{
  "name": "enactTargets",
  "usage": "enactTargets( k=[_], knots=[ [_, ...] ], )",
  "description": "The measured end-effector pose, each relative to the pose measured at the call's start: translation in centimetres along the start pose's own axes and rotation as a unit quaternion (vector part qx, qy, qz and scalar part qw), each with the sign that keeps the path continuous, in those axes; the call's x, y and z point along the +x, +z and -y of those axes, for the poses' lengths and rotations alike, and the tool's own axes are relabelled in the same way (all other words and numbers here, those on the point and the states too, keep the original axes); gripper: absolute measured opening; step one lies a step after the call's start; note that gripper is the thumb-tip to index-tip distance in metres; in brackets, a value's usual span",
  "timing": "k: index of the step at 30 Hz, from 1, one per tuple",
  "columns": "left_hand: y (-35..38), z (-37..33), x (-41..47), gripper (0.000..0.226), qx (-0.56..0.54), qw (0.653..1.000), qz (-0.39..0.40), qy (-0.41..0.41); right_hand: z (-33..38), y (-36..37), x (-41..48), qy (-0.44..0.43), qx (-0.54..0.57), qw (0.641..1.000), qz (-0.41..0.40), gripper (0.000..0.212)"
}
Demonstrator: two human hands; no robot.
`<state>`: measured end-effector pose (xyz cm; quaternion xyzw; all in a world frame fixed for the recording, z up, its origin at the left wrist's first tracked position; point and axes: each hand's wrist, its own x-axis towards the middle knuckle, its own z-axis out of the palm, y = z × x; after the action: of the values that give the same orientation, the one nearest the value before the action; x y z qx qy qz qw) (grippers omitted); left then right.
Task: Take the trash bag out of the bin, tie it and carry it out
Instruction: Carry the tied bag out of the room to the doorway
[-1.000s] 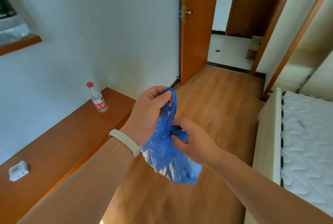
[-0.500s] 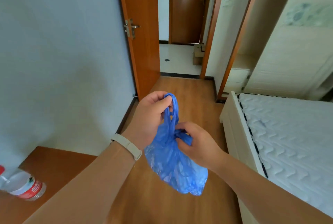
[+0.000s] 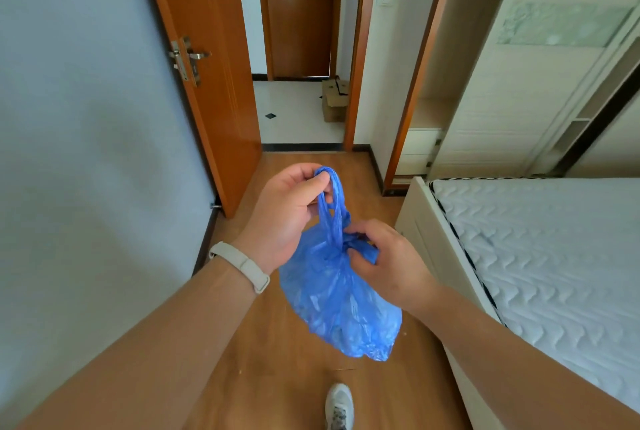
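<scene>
Two sets of fingers clamped on blue trash bag (image 3: 341, 305): left hand (image 3: 285, 218) raised, thumb and fingers (image 3: 313, 184) pinching twisted handle loop; right hand (image 3: 388, 265) lower, fingers curled around knot. Both forearms extended forward, wristband (image 3: 240, 265) on left. Bag hanging above wooden floor (image 3: 277, 360), near bed (image 3: 540, 256).

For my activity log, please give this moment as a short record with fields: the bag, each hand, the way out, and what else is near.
bag: crinkled blue plastic trash bag, hanging in the air, neck bunched
left hand: pinches the bag's handle loops from above
right hand: grips the bunched neck
exit: orange wooden door open, white tiled hallway beyond
nearby: bed with white quilted mattress on the right; cardboard box in the hallway
</scene>
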<state>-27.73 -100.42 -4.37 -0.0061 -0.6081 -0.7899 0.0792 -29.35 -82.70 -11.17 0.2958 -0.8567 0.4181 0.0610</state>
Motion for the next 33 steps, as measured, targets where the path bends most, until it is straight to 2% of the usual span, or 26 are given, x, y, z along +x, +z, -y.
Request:
enactTargets(
  k=[9,18,25,33],
  knots=[
    [-3.4,2.9,13.6,0.011,0.026,0.998,-0.035,-0.034,-7.8,3.7,12.9,0.007,0.021,0.999,0.03,0.029],
    [-3.0,2.4,29.4,0.014,0.048,0.998,-0.046,-0.021,-14.2,2.2,27.3,-0.021,0.027,0.999,0.027,0.026],
    [-4.5,1.8,38.1,0.014,0.065,0.997,-0.033,-0.014,-17.0,2.3,35.7,-0.016,0.03,0.999,0.03,0.027],
    [-9.9,3.5,48.8,0.013,0.033,0.999,0.001,-0.023,-20.4,5.7,45.1,0.013,0.01,1.0,0.013,0.027]
  ],
)
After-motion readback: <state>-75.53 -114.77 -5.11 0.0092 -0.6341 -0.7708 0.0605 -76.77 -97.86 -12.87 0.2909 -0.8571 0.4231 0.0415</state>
